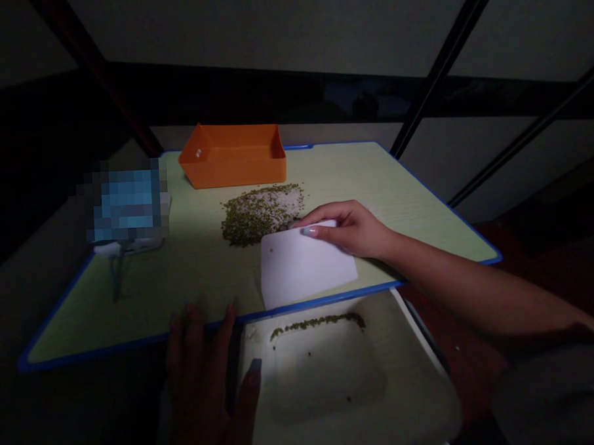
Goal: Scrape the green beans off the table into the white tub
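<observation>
My right hand [359, 229] pinches a white flat card [306, 265], thumb on its near face and fingers behind. The card stands tilted on the pale green table board [404, 191], its lower edge close to the blue rim. Just beyond it lies a pile of small green beans mixed with white grains [257, 214]. Below the board edge, a white plastic bin [329, 391] holds a thin row of green beans along its far side and a few loose ones. My left hand [210, 384], dim in shadow, has its fingers spread at the bin's left side, fingertips near the board edge.
An orange open tray [236, 173] stands at the back of the board. At the left edge lies a blurred-out blue item [128, 197] on something white, with a thin dark object [116, 273] in front. Wall panels rise behind the board.
</observation>
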Available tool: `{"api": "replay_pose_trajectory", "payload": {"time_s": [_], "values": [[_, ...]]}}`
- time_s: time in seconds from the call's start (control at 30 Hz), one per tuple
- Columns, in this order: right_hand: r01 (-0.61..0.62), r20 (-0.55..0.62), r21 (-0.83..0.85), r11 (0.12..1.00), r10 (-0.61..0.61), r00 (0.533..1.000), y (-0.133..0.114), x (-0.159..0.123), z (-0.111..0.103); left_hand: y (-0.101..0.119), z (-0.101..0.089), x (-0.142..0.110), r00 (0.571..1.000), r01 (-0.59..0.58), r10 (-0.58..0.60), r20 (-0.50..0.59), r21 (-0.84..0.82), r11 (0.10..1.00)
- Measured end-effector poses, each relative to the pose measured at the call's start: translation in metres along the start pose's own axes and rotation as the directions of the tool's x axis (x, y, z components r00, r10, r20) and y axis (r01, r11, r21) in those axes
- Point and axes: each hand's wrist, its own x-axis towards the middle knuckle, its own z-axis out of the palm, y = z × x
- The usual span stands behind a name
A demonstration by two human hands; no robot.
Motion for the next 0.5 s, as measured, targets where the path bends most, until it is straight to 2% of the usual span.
{"api": "replay_pose_trajectory", "payload": {"time_s": [0.17,0.27,0.4,0.5], "values": [[-0.012,0.011,0.045,0.999,0.012,1.000,-0.003,-0.001,-0.003,-0.001,0.001,0.000,1.000,-0.011,0.011,-0.011,0.013,1.000],[0.020,-0.168,0.057,0.998,-0.010,0.986,-0.004,0.000,-0.007,0.000,0.002,0.000,1.000,-0.011,0.011,-0.018,0.013,1.000],[0.110,-0.467,0.043,0.993,-0.078,0.881,-0.004,0.000,-0.015,0.002,0.002,0.000,1.000,0.016,-0.016,-0.014,-0.002,1.000],[0.133,-0.564,-0.034,0.991,-0.129,0.816,-0.005,0.000,-0.021,0.002,0.002,-0.001,1.000,0.001,-0.001,-0.010,-0.002,1.000]]}}
